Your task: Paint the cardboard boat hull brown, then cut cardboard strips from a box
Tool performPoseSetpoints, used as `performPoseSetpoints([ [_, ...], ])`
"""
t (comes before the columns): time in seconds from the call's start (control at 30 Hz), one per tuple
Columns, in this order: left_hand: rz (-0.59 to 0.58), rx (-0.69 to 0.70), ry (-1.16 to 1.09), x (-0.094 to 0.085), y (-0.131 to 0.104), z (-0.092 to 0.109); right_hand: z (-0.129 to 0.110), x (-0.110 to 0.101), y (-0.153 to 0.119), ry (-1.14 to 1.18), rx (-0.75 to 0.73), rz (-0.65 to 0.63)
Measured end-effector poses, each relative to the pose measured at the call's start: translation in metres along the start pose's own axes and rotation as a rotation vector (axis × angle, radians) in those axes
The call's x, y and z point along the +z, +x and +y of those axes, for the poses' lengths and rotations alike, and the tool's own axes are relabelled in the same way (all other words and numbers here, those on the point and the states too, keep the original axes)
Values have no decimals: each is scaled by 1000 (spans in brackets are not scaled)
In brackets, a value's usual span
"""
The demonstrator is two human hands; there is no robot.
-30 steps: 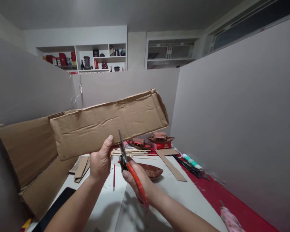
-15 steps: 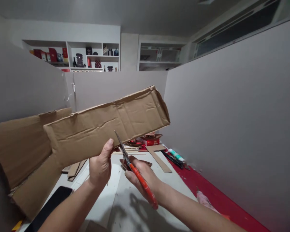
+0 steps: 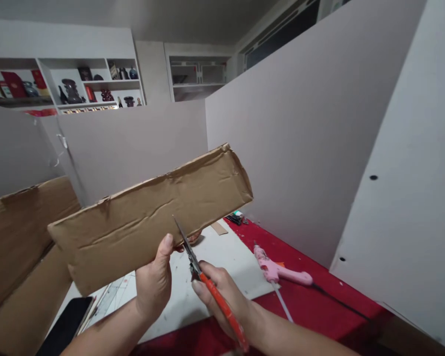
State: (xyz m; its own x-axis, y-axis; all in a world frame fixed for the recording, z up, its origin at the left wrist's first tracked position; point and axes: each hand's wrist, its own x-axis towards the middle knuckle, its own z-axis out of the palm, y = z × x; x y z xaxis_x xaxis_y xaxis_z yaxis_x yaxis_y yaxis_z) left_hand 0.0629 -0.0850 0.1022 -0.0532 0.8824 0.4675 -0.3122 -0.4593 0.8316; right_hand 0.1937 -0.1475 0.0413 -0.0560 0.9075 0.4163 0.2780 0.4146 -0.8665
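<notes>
My left hand (image 3: pixel 154 277) grips the lower edge of a long brown cardboard piece (image 3: pixel 133 222), thumb on its near face and fingers hidden behind. The piece is tilted, its right end higher, and has creases and folded edges. In my right hand (image 3: pixel 226 291) is a pair of scissors (image 3: pixel 218 301) with red handles. One blade lies in front of the cardboard just right of my left thumb, its tip pointing up and left; the other blade is hidden behind. At the left, more brown cardboard (image 3: pixel 25 237) connects with or sits behind the held piece; I cannot tell which.
On the red table cover (image 3: pixel 307 306) at right lies a pink glue gun (image 3: pixel 282 269) with a cord. A white board (image 3: pixel 230 252) covers the middle. A black phone (image 3: pixel 66 321) rests at lower left. Grey partitions (image 3: pixel 274 133) stand around, with shelves (image 3: pixel 96 84) beyond.
The view has swung to the right, bringing the whole glue gun and a white panel into sight. Both hands keep their holds, and the scissors stay at the cardboard's lower edge.
</notes>
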Motion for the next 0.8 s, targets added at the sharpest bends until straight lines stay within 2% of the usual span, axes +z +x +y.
performPoseSetpoints([
  [0.2, -2, -80, 29, -7, -26, -6, 7, 8, -32, 125, 70, -15],
  [0.33, 32, -127, 41, -11, -40, -7, 9, 10, -44, 84, 97, -52],
  [0.6, 105, -132, 74, -16, -50, -4, -2, 6, -41, -77, 72, -118],
  [0.8, 81, -112, 110, -15, -53, -4, -5, -1, -36, -77, 46, -135],
])
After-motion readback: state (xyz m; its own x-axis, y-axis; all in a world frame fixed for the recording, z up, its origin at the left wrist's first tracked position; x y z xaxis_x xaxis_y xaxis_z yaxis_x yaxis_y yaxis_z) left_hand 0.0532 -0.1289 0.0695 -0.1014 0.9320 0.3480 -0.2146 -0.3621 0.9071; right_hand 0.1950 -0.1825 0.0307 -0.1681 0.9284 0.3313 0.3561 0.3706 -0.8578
